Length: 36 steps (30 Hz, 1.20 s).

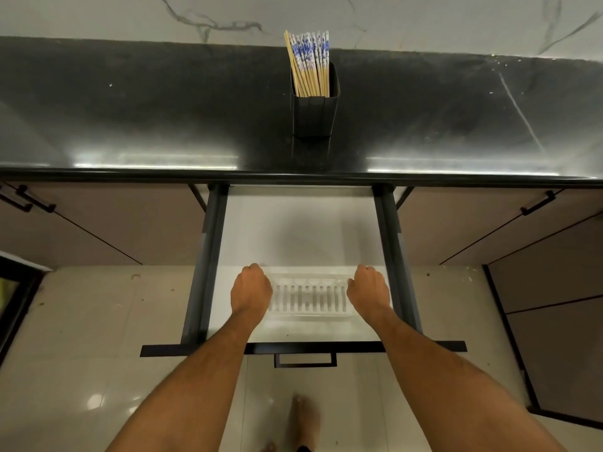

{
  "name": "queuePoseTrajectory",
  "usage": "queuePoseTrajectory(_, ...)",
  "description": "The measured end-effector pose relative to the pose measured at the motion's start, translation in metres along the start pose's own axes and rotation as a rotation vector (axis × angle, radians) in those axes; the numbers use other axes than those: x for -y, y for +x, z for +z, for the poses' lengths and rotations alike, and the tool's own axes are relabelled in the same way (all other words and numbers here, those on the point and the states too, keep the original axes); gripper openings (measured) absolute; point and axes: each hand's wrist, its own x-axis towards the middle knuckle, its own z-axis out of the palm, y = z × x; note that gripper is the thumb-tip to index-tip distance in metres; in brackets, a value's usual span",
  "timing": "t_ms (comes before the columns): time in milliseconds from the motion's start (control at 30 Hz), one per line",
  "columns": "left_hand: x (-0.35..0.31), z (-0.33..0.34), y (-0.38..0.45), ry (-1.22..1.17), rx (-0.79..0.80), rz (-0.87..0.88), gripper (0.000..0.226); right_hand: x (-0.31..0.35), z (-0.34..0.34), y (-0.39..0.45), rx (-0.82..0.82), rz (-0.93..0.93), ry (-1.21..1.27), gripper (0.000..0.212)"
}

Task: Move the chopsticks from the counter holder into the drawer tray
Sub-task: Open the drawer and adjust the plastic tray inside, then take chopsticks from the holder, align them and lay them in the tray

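We are gripping clear slotted plastic tray [308, 300] at both ends, left hand [251, 293] and right hand [368, 295] clamped on it, probably seating it in open white drawer [300, 223]; blue-patterned wooden chopsticks [308, 65] standing in dark square holder [315, 114] on black tabletop [146, 119].

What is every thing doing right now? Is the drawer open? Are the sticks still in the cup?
Drawer: pulled open.
Tray: lying flat in the drawer, no chopsticks in it.
Chopsticks: standing in the holder, leaning left.
Holder: upright on the counter.
Left hand: curled at the tray's left end.
Right hand: curled at the tray's right end.
Cabinet doors: shut.
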Motion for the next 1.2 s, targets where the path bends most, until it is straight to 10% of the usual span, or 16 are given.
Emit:
queuePoseTrajectory(733, -0.175, -0.191, 0.137, 0.083, -0.513, 0.581, 0.035, 0.138, -0.218, 0.131, -0.627, -0.462, -0.104, 0.046)
queuePoseTrajectory(1200, -0.223, -0.229, 0.25, -0.211, -0.332, 0.539, 0.021, 0.237, -0.253, 0.247, -0.396, -0.338, 0.371, 0.016)
